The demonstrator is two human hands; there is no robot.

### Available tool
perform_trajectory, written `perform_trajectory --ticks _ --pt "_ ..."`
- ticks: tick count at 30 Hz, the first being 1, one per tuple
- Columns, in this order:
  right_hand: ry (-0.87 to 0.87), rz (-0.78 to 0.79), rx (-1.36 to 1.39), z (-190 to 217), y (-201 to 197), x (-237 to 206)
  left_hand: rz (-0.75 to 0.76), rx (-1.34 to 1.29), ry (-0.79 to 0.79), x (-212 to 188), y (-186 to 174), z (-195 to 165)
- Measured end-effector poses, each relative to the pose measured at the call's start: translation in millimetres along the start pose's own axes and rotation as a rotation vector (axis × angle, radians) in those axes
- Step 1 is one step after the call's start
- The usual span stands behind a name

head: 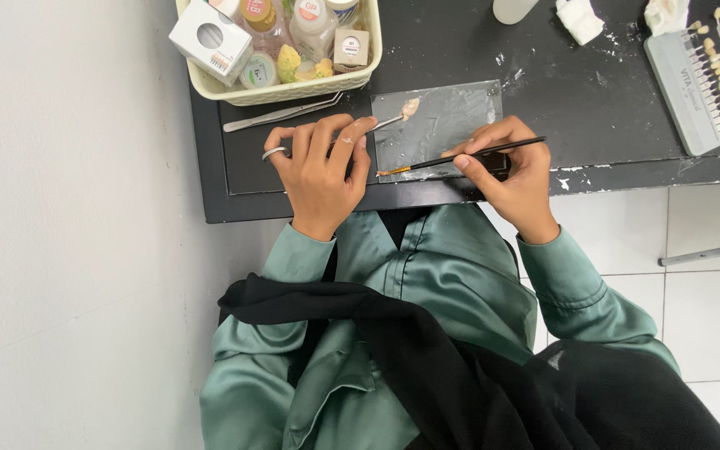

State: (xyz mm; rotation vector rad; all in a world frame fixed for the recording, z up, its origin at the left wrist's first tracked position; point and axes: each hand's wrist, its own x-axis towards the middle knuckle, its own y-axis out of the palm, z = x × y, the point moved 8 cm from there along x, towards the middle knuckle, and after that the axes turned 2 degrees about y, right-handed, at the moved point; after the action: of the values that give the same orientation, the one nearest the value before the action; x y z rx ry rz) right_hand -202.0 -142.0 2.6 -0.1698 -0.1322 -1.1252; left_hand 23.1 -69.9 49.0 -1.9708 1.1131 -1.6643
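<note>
Brush: thin, dark-handled; our right hand pinches it, tip on the glass slab.
Left hand: closed on a metal holder carrying a small tooth piece.
Slab: between our hands.
Beyond left hand: tweezers, basket of jars.
Beyond right hand: shade guide.

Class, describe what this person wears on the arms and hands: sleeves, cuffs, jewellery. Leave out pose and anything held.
Both arms are in long, glossy green satin sleeves with buttoned-style cuffs at the wrist. The left hand is bare except for a silver ring on one finger. The right hand wears nothing visible.
</note>
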Motion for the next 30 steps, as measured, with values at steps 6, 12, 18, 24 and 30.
perform_trajectory --ticks 6,12,18,24,30 --pt "-0.011 -0.012 -0.012 -1 -1 0 -0.002 0.007 0.001 0 0 0" --pt "-0.083 -0.105 0.018 0 -12 -5 -0.001 0.010 0.006 0 0 0" --pt "-0.381 -0.180 -0.117 12 0 -27 -0.003 0.008 -0.002 -1 1 1" --pt "-0.495 -0.019 -0.344 16 36 -45 0.008 0.013 -0.002 -1 2 2" --pt "-0.657 0.054 -0.422 23 55 -51 0.016 0.000 -0.007 -1 3 4"
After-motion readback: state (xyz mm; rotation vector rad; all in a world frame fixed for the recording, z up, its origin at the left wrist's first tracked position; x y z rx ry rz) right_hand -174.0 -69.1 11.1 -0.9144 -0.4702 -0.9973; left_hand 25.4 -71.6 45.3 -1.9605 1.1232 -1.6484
